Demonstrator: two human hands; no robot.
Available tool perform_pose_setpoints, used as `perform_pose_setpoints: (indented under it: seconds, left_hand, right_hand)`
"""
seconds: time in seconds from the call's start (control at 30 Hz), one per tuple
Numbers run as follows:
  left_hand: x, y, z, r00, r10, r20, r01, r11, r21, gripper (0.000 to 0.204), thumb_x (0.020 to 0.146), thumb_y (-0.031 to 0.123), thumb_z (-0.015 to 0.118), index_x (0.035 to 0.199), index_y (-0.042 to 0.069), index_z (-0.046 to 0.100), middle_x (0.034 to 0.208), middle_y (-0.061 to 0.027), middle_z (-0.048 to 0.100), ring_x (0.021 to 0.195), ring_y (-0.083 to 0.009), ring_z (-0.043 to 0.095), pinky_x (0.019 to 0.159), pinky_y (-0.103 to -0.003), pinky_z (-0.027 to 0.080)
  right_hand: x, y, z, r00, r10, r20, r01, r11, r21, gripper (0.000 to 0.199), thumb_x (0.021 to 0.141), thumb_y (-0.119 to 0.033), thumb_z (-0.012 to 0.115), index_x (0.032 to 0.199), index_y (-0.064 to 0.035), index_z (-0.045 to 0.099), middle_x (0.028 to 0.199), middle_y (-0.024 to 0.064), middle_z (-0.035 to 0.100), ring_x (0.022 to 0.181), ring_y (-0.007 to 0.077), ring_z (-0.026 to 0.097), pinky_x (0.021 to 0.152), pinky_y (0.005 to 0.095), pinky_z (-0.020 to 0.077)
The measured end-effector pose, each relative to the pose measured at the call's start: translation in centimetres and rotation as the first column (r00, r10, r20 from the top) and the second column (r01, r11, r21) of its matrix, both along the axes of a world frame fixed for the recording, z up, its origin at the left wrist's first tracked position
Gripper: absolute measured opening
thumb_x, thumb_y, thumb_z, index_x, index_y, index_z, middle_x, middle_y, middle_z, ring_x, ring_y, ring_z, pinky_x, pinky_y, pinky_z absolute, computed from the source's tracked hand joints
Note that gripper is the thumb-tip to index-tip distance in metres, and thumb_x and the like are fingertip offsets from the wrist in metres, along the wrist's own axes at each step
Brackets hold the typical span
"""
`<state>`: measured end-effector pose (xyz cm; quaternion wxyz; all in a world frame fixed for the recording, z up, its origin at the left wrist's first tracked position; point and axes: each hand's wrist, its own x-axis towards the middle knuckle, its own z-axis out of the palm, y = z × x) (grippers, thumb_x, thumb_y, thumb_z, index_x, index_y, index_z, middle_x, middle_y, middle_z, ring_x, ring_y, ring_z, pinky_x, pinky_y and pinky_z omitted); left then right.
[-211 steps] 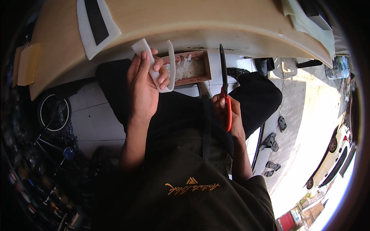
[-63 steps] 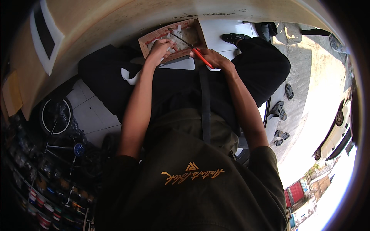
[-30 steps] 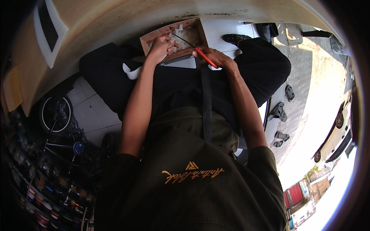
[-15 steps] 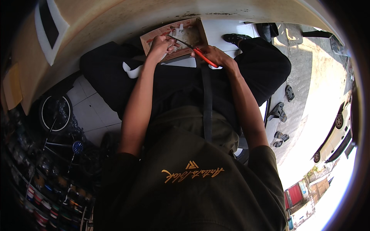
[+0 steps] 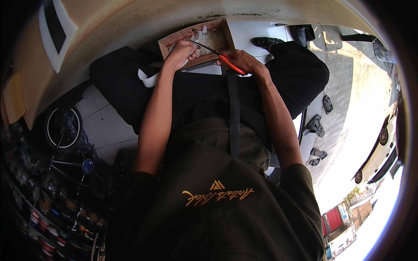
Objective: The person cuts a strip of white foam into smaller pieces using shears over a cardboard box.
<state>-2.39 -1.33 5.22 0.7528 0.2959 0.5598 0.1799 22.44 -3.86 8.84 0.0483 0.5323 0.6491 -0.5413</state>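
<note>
Red-handled scissors (image 5: pixel 234 65) are gripped in my right hand (image 5: pixel 247 61), their dark blades pointing up and left toward my other hand. With bent fingers, my left hand (image 5: pixel 178 54) pinches a small white piece (image 5: pixel 184 63), partly hidden by the fingers; its material is hard to make out. The blade tips lie right beside these fingers. Beyond both hands stands a shallow open cardboard box (image 5: pixel 229 34) with whitish scraps in it. A curled white strip (image 5: pixel 149 80) rests on my left thigh, by the left wrist.
My crossed legs in black trousers (image 5: pixel 300 71) flank the box. A pale curved wall (image 5: pixel 143 21) runs behind it. At the left are a small wheel (image 5: pixel 63 127) and shelves of jars (image 5: pixel 48 235). Several sandals (image 5: pixel 314 126) lie on the ground at right.
My left hand has shifted a little and its fingers have curled slightly at the blade tips. The right hand and scissors stay almost where they were.
</note>
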Motion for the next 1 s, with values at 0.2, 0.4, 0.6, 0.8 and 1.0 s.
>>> perform_pose_setpoints:
  seconds: [0.2, 0.4, 0.6, 0.8, 1.0]
  left_hand:
    - [0.1, -0.2, 1.1, 0.987, 0.093, -0.128, -0.091, 0.996, 0.027, 0.018, 0.083, 0.002, 0.059, 0.097, -0.009, 0.057, 0.082, -0.0126, 0.062, 0.056, -0.0088, 0.049, 0.045, -0.022, 0.037]
    - [-0.1, 0.2, 0.2, 0.959, 0.272, -0.080, -0.266, 0.961, 0.083, 0.017, 0.077, -0.004, 0.065, 0.091, -0.010, 0.057, 0.074, -0.0134, 0.065, 0.051, -0.0098, 0.052, 0.042, -0.021, 0.037]
    - [0.1, 0.2, 0.4, 0.955, 0.293, -0.042, -0.289, 0.954, 0.078, 0.018, 0.074, -0.006, 0.068, 0.088, -0.010, 0.057, 0.073, -0.0147, 0.064, 0.052, -0.0102, 0.053, 0.041, -0.020, 0.037]
    - [0.2, 0.1, 1.1, 0.959, 0.284, 0.024, -0.284, 0.957, 0.061, 0.016, 0.076, -0.004, 0.067, 0.086, -0.009, 0.055, 0.077, -0.0164, 0.064, 0.053, -0.0102, 0.053, 0.043, -0.020, 0.039]
    - [0.1, 0.1, 1.0, 0.967, 0.239, 0.083, -0.244, 0.968, 0.056, 0.016, 0.077, -0.002, 0.067, 0.085, -0.010, 0.055, 0.079, -0.0171, 0.064, 0.055, -0.0097, 0.053, 0.045, -0.019, 0.040]
  right_hand:
    - [0.1, 0.4, 1.1, 0.998, -0.047, 0.046, 0.053, 0.989, -0.136, 0.074, 0.069, -0.077, 0.049, 0.097, -0.0106, 0.065, 0.062, 0.0107, 0.059, 0.065, 0.0216, 0.061, 0.065, 0.0381, 0.0454]
    - [-0.1, -0.1, 1.4, 0.998, -0.063, 0.029, 0.065, 0.993, -0.093, 0.081, 0.067, -0.082, 0.044, 0.102, -0.0126, 0.064, 0.071, 0.0079, 0.061, 0.068, 0.0200, 0.060, 0.066, 0.0361, 0.0457]
    - [0.0, 0.2, 1.6, 0.997, -0.073, -0.016, 0.070, 0.984, -0.161, 0.079, 0.068, -0.080, 0.047, 0.105, -0.0117, 0.064, 0.072, 0.0088, 0.061, 0.070, 0.0212, 0.060, 0.068, 0.0361, 0.0458]
    - [-0.3, 0.4, 3.1, 0.988, -0.120, -0.096, 0.105, 0.983, -0.148, 0.066, 0.076, -0.068, 0.052, 0.063, -0.0039, 0.054, 0.050, -0.0001, 0.042, 0.050, 0.0123, 0.040, 0.049, 0.0314, 0.0338]
    - [-0.2, 0.3, 4.5, 0.988, -0.136, -0.069, 0.126, 0.983, -0.137, 0.070, 0.075, -0.070, 0.052, 0.057, -0.0022, 0.053, 0.046, -0.0003, 0.040, 0.045, 0.0118, 0.040, 0.045, 0.0320, 0.0327]
